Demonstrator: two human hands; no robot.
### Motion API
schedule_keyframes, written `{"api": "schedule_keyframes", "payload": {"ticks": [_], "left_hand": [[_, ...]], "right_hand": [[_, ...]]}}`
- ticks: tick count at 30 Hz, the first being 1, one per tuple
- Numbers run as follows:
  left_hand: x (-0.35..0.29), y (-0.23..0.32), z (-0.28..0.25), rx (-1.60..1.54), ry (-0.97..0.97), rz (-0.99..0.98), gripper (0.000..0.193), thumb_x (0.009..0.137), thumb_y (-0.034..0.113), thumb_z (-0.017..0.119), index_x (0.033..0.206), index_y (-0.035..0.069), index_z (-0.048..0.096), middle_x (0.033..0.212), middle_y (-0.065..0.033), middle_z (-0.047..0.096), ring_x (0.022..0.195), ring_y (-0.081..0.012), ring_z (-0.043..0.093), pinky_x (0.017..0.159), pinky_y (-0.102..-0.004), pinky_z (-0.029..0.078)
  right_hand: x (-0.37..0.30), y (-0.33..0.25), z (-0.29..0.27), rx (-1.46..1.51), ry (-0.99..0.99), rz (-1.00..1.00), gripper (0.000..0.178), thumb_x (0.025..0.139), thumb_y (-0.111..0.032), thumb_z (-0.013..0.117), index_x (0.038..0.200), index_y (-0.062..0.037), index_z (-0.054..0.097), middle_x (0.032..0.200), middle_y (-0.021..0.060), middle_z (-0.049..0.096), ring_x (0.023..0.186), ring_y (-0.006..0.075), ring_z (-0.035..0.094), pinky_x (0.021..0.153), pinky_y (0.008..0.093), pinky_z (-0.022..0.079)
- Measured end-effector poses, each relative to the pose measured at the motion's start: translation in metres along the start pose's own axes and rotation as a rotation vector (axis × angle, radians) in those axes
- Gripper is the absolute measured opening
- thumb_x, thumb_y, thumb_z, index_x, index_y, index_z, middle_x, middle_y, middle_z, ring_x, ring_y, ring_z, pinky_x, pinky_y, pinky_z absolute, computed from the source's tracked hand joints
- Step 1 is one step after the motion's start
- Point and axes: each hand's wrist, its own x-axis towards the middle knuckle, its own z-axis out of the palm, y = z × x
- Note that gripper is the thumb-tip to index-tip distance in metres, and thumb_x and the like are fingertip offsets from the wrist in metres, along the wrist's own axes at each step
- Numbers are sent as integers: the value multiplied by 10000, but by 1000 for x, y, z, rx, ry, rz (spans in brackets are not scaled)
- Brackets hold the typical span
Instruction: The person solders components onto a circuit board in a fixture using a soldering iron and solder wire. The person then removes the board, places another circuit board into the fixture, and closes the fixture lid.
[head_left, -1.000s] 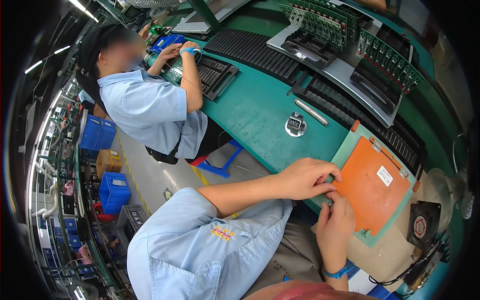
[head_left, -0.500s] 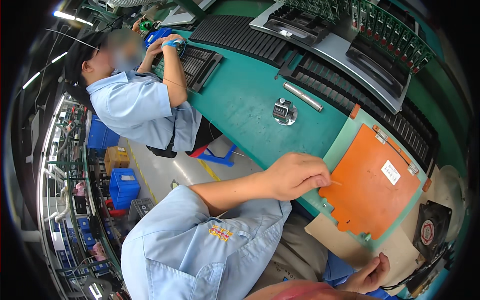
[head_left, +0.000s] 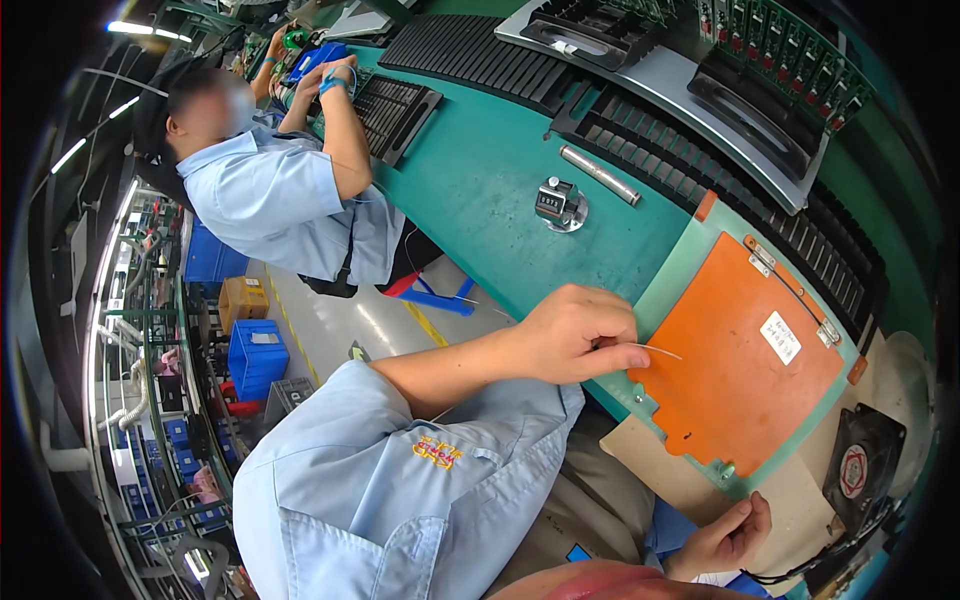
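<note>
An orange flat pad lies on a pale green carrier plate at the near edge of the green bench. My left hand rests at the pad's left edge, its fingers pinched on a thin wire that reaches onto the orange surface. My right hand is low, below the bench edge near my lap, fingers loosely curled; I cannot see anything in it. A white label sits on the pad.
A metal tally counter and a metal rod lie on the green bench. Black ribbed trays run behind. A small fan sits at right. A seated co-worker works at left, blue bins on the floor.
My right hand left the pad's lower edge and dropped toward my lap. My left hand stayed at the pad's left edge, now pinching the thin wire. My view shifted slightly.
</note>
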Motion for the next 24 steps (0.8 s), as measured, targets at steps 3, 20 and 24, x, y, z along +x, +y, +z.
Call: {"api": "schedule_keyframes", "payload": {"ticks": [3, 20, 24], "left_hand": [[-2, 3, 0, 27, 28, 19, 233, 916, 108, 761, 740, 57, 619, 627, -25, 506, 561, -195, 452, 552, -306, 386], [-2, 23, 11, 341, 129, -424, 593, 911, 228, 737, 1440, 41, 548, 1132, -129, 688, 805, -251, 643, 739, -365, 532], [15, 24, 14, 392, 73, -363, 704, 902, 255, 765, 1479, -39, 488, 1148, -159, 700, 813, -270, 669, 756, -376, 550]], "right_hand": [[0, -3, -1, 20, -27, 14, 144, 1037, -29, 587, 1128, 29, 682, 1029, 120, 711, 835, 192, 625, 780, 262, 512], [26, -36, -2, 18, -163, 109, 445, 980, 38, 567, 1422, -19, 581, 1247, 143, 655, 967, 216, 644, 823, 291, 526], [33, -30, 5, 13, -191, 38, 461, 960, 75, 567, 1417, 10, 581, 1198, 126, 663, 939, 191, 621, 808, 281, 521]]}}
